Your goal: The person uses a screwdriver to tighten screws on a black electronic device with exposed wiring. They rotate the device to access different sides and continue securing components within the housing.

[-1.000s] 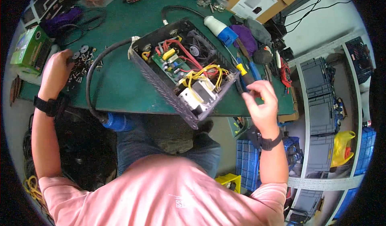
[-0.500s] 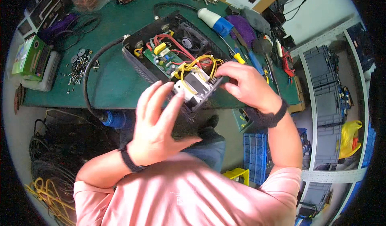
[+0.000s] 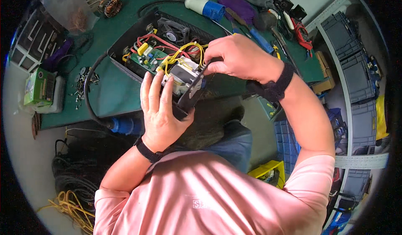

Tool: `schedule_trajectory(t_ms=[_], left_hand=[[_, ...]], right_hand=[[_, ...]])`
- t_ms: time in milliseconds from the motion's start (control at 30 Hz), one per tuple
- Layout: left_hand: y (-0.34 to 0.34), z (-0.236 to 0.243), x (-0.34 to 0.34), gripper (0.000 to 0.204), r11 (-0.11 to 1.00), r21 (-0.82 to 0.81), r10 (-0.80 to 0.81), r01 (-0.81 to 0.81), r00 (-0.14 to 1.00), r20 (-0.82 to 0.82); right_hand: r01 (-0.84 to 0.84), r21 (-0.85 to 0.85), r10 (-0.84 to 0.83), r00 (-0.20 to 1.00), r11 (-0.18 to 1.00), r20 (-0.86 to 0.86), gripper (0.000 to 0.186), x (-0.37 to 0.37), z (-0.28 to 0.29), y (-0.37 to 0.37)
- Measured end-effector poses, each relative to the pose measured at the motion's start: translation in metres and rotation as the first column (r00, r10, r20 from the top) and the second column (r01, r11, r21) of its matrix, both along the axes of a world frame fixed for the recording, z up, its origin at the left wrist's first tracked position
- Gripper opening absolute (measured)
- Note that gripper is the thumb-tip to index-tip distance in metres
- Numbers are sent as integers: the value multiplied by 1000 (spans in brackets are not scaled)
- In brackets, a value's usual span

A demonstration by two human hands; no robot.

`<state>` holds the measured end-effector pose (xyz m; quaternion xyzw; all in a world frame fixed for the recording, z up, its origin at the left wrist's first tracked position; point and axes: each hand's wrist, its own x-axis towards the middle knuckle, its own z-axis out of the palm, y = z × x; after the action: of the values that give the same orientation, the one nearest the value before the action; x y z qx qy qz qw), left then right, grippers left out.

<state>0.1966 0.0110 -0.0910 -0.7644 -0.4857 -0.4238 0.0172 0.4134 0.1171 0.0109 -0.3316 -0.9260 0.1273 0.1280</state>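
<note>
An open black metal case [image 3: 130, 69] sits at the bench's front edge, holding a green circuit board [image 3: 148, 57], a fan [image 3: 171, 32], red and yellow wires and a white-and-dark block [image 3: 182, 74]. My left hand [image 3: 161, 109] grips the case's near corner, fingers over its side and thumb by the front panel [image 3: 194, 90]. My right hand [image 3: 238, 57] has its fingertips closed on the upper right end of that panel, beside the yellow wires.
Green bench [image 3: 113, 97] with loose screws [image 3: 81, 88], a green box [image 3: 37, 86], a blue-and-white connector [image 3: 205, 9] and tools [image 3: 301, 34]. A cable drops to a blue plug [image 3: 123, 126]. At right are shelves with grey crates [image 3: 356, 80]; a yellow crate [image 3: 266, 172] stands low.
My left hand has moved from the screws at left onto the case. My right hand has moved up and inward onto the panel. The bench contents appear higher in the picture.
</note>
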Motion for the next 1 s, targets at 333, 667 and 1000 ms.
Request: schedule_trajectory(t_ms=[333,667,1000], left_hand=[[-2,3,-1,83,1000,-24,9,-9,1000,-15],[4,-3,-14,89,996,27,-84,83,996,38],[5,-14,-10,103,994,80,-86,77,990,113]], right_hand=[[-59,-24,59,998,998,31,25,0,9,10],[-77,69,81,995,995,-53,15,3,5,-2],[-142,393,124,990,908,71,33,-44,32,-54]])
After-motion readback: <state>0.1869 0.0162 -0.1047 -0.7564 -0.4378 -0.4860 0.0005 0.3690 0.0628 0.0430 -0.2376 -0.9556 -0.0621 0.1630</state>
